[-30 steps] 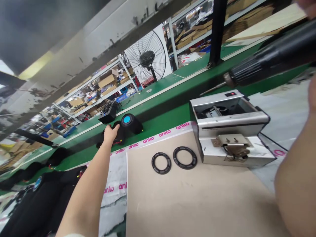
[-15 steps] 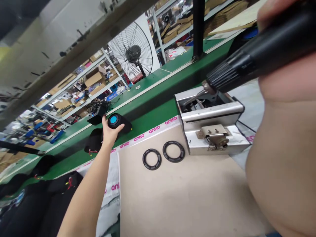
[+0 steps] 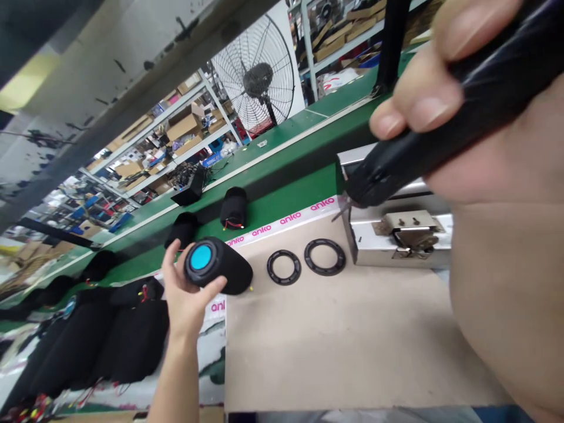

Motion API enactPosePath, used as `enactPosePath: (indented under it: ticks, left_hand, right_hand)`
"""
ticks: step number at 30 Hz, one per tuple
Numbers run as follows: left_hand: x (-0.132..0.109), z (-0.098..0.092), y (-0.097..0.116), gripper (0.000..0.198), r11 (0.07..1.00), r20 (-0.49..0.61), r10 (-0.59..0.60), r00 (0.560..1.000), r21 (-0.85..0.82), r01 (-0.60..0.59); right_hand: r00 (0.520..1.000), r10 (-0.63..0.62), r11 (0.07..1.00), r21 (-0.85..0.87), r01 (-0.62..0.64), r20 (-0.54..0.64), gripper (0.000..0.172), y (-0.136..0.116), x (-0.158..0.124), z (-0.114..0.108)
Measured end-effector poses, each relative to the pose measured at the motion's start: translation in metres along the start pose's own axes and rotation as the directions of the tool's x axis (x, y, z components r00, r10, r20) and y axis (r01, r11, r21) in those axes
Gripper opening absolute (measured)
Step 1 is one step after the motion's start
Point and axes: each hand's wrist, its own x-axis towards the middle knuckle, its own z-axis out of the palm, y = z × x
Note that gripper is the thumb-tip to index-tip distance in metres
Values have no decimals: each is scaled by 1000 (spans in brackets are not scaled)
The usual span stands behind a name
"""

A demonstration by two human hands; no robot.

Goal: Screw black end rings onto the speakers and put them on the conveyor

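Note:
My left hand (image 3: 187,299) grips a black cylindrical speaker (image 3: 233,267) with a bright blue disc on its near end, held over the left edge of the tan board (image 3: 335,346). Fingers go behind it and the thumb lies along its front. Wrapped in my right hand (image 3: 480,129) is a black power screwdriver (image 3: 396,164), its thin bit pointing down and left. Below the bit, two black rings (image 3: 284,267) lie flat side by side on the board. Behind the screwdriver stands a metal box (image 3: 396,255) with a latch mechanism on its front, partly hidden.
Several black cloth-covered cylinders (image 3: 132,341) with coloured wires lie at the left. Two more black cylinders (image 3: 233,205) stand on the green conveyor (image 3: 291,188). A large fan (image 3: 258,79) and shelves of boxes are beyond. A beam (image 3: 114,88) slants overhead.
My left hand has lifted the speaker off the green conveyor and brought it nearer, toward the board. The screwdriver's tip has moved out of the metal box, down and left.

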Motion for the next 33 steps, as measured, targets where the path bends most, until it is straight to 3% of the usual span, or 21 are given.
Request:
enactPosePath:
  ticks: [2, 5, 6, 9, 12, 14, 17, 21, 24, 26, 30, 33]
  left_hand:
    - [-30, -3, -8, 117, 1000, 16, 8, 1000, 0, -8]
    - [-58, -1, -19, 117, 1000, 18, 22, 1000, -4, -22]
    - [-62, -1, -21, 118, 1000, 30, 8, 1000, -16, -7]
    - [-68, -1, -20, 114, 997, 83, -54, 995, -52, 59]
    - [-72, -6, -14, 98, 999, 84, -25, 996, -20, 27]
    - [-79, -10, -10, 91, 1000, 82, 12, 997, 9, -12]
    - [-92, -10, -8, 92, 999, 127, -3, 992, -45, 9]
    - [-100, -5, -7, 96, 974, 203, -39, 978, -212, 83]
    - [-99, -5, -6, 103, 960, 245, -72, 967, -246, 133]
    - [-97, -8, -4, 107, 959, 277, -87, 957, -238, 156]
    - [-88, -18, 0, 112, 961, 373, -63, 926, -227, 157]
    - [-79, -21, 4, 113, 957, 451, -60, 890, -228, 180]
  right_hand:
    - [992, -122, 987, 100, 124, -22, 56, 5, -7, 13]
    - [982, -156, 983, 117, 144, 108, 25, 21, -17, 28]
    - [974, -145, 986, 104, 128, 174, 22, 27, -19, 32]
    - [960, -19, 1000, -8, 22, 279, 30, 42, -25, 39]
    - [938, 138, 980, -184, -82, 318, 40, 52, -29, 42]
    - [878, 295, 906, -401, -133, 376, 46, 59, -33, 41]
    - [751, 517, 712, -694, -111, 411, 52, 74, -45, 40]
    - [645, 620, 573, -819, 16, 447, 72, 103, -67, 44]
    - [604, 634, 493, -854, 165, 483, 82, 127, -79, 51]
    - [588, 653, 433, -872, 229, 478, 80, 139, -84, 54]
    - [577, 689, 338, -898, 280, 439, 65, 150, -91, 59]
    - [587, 708, 278, -919, 280, 392, 67, 149, -96, 59]
